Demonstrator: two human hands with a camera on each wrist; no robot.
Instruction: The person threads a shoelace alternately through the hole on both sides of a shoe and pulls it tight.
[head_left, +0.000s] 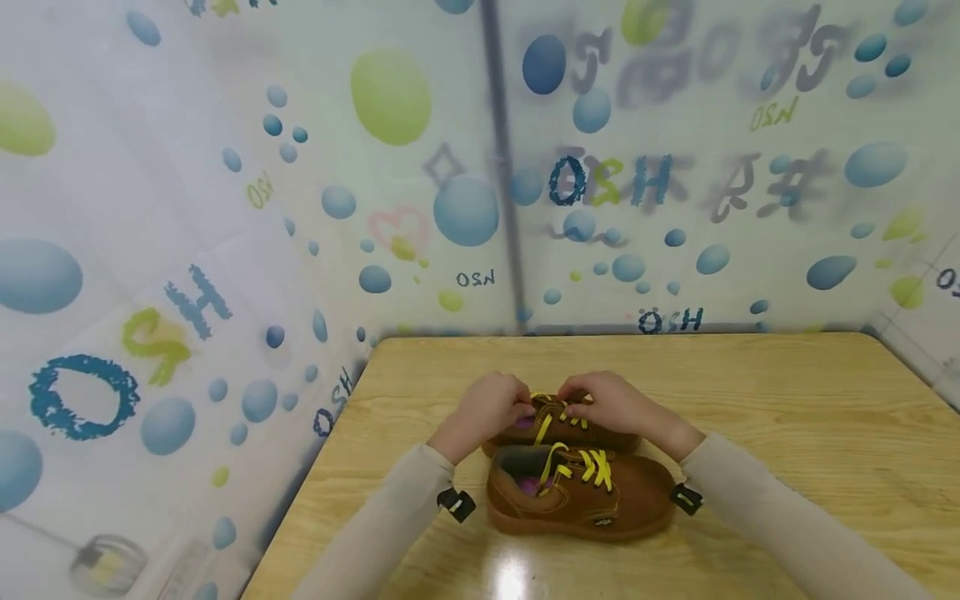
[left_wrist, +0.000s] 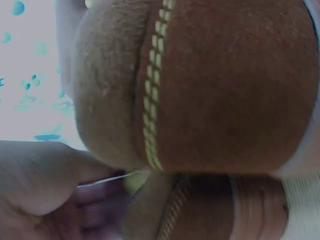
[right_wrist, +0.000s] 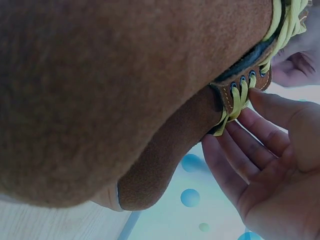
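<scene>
Two brown shoes with yellow laces lie side by side on the table, toes to the right. Both hands are at the far shoe [head_left: 618,442], partly hidden behind the near shoe [head_left: 637,496]. My left hand [head_left: 487,412] is at the ankle opening, its fingers curled by a yellow lace; a thin pale strand runs from its thumb in the left wrist view. At the lacing, my right hand [head_left: 618,406] has its thumb at the eyelets and its fingers on the other side, pinching the yellow laces [right_wrist: 240,100]. Its fingertips are partly hidden.
The wooden table [head_left: 787,417] reaches back to a pale curtain [head_left: 675,250] printed with blue and green drops, which also hangs along the left side. The near shoe stands between the forearms, close to both wrist straps.
</scene>
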